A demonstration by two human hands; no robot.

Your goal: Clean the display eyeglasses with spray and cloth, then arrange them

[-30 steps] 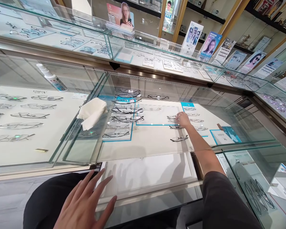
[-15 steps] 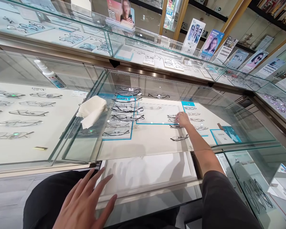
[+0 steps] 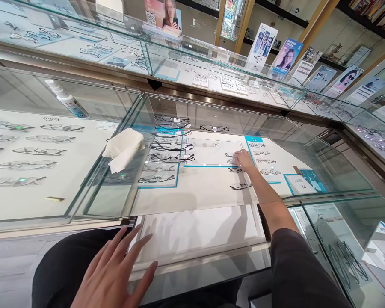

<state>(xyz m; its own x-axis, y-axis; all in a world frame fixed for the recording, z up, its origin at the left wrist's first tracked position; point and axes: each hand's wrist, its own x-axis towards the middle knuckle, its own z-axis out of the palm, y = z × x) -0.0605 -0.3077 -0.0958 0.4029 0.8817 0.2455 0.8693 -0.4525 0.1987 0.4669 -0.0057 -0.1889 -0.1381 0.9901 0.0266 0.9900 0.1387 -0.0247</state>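
Observation:
My right hand [image 3: 243, 160] reaches into the glass display case, its fingers at a pair of glasses [image 3: 230, 155] in a short column. Whether the fingers grip that pair is too small to tell. Just below lie another pair [image 3: 236, 170] and a dark-framed pair [image 3: 240, 186]. To the left, several dark glasses [image 3: 172, 158] form a column on a blue-edged card. My left hand [image 3: 115, 265] is spread with its fingers apart, holding nothing, near the front edge of a white tray [image 3: 199, 231].
A cream cloth [image 3: 125, 147] and a white spray bottle [image 3: 67, 99] rest on the glass top at the left. More glasses [image 3: 40, 151] lie in the left case. Upright cards [image 3: 261, 48] stand on the far counter. Glass panel edges surround my right forearm.
My right hand has shifted slightly left among the glasses in the short column. My left hand has stayed in place.

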